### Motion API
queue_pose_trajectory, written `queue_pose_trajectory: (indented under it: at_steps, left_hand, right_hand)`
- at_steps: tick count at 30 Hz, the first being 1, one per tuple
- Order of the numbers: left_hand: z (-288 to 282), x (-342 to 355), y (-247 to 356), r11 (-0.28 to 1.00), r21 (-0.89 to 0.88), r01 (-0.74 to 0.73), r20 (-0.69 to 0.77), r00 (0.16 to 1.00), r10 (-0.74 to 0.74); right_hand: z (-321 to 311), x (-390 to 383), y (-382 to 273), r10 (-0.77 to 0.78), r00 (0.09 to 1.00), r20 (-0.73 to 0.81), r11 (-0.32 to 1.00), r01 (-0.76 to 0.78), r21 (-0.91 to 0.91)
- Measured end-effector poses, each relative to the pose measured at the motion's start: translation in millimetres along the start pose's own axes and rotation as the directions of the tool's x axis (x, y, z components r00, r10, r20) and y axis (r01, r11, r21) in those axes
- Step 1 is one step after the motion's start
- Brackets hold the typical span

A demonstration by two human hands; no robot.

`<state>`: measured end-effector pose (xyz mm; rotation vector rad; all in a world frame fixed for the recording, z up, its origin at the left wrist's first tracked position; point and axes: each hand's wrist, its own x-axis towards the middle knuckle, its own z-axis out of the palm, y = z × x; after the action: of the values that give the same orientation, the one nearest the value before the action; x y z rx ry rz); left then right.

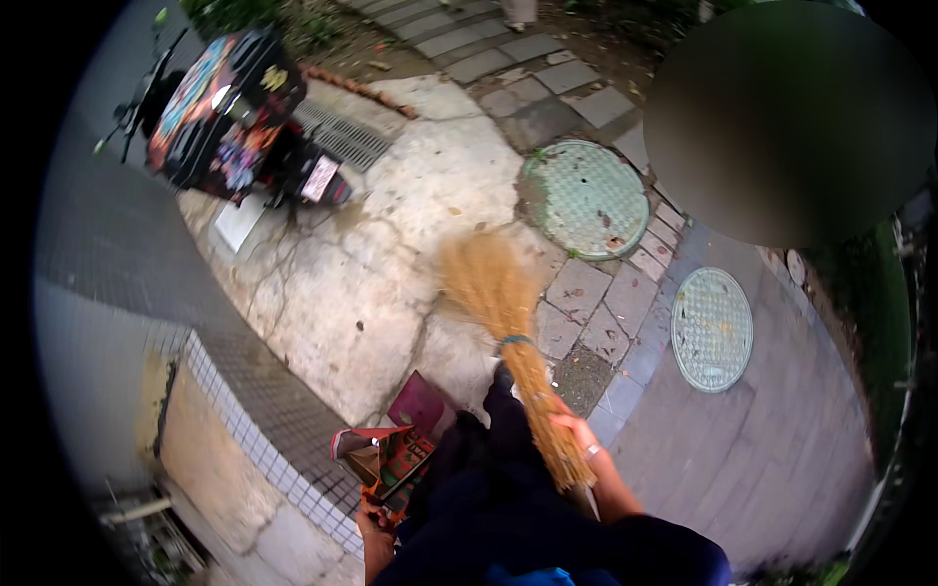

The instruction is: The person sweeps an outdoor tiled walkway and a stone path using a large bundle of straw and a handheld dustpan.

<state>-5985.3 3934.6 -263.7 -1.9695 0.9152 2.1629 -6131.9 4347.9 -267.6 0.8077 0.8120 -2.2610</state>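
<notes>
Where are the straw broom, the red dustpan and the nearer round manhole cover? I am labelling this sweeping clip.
straw broom (489, 283): head view, on the spread bristles.
red dustpan (391, 451): head view, on its open scoop.
nearer round manhole cover (711, 329): head view, on its patterned centre.

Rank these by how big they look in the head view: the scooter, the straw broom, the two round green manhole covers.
1. Scooter, largest.
2. Straw broom, held in the right hand; being nearer the camera inflates it.
3. Upper manhole cover and lower manhole cover: too alike to rank, and fisheye bending distorts both.
</notes>
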Motion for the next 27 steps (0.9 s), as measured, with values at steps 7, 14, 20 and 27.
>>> queue_pose_trajectory:
  at_steps: [7, 14, 20, 27]
  left_hand:
    - [32, 8, 35, 0.896, 0.277, -0.348, 0.305, 0.916, 0.261]
    - [95, -8, 60, 0.985, 0.171, 0.010, -0.025, 1.000, -0.005]
    - [137, 18, 79, 0.972, 0.236, -0.017, 0.083, 0.997, -0.002]
    - [148, 64, 91, 0.947, 0.322, -0.018, 0.179, 0.983, -0.042]
  right_hand:
    - [-4, 246, -68, -0.008, 0.980, 0.201, 0.995, 0.027, -0.092]
    - [-82, 187, -93, -0.092, 0.993, -0.069, 0.980, 0.103, 0.168]
    - [-152, 65, -54, -0.234, 0.953, -0.193, 0.885, 0.291, 0.362]
    - [-90, 41, -51, -0.269, 0.916, -0.298, 0.918, 0.337, 0.206]
